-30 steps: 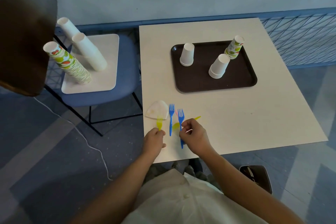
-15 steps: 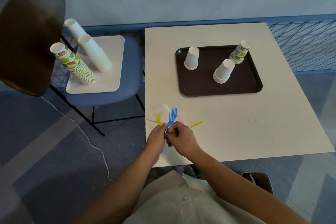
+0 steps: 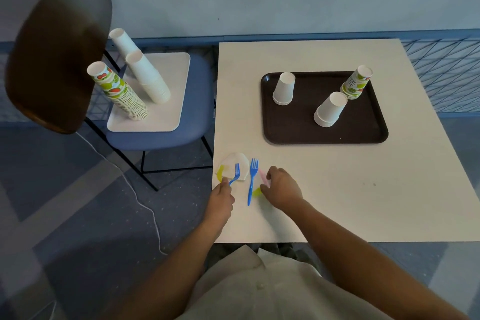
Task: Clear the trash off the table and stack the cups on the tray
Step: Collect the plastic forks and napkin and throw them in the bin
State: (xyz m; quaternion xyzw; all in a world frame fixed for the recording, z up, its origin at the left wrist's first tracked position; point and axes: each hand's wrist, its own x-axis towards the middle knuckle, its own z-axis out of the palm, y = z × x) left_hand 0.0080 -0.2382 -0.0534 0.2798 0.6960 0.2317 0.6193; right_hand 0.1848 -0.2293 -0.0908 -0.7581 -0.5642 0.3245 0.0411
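Note:
My left hand (image 3: pixel 221 199) grips a blue plastic fork (image 3: pixel 235 174) and a yellow piece of cutlery (image 3: pixel 220 173) above a white napkin (image 3: pixel 235 163) at the table's near left corner. A second blue fork (image 3: pixel 251 181) lies flat just right of it. My right hand (image 3: pixel 281 187) rests on the table with fingers curled over a pink utensil (image 3: pixel 262 174) and a yellow spoon (image 3: pixel 257 192). Farther back, the dark brown tray (image 3: pixel 363 135) carries upside-down cup stacks: two white ones (image 3: pixel 284 88) (image 3: pixel 330 109) and a fruit-printed one (image 3: pixel 355 82).
The white table (image 3: pixel 389 189) ends close to my body. Left of it stands a blue chair (image 3: pixel 166 135) bearing a white tray (image 3: pixel 168 114) with tall stacks of cups (image 3: pixel 117 89). Blue mesh fencing (image 3: pixel 446 73) runs behind the table on the right.
My hands, together over the forks half a second ago, have separated. The left now holds one blue fork with the yellow piece; the right moved right onto the pink and yellow utensils.

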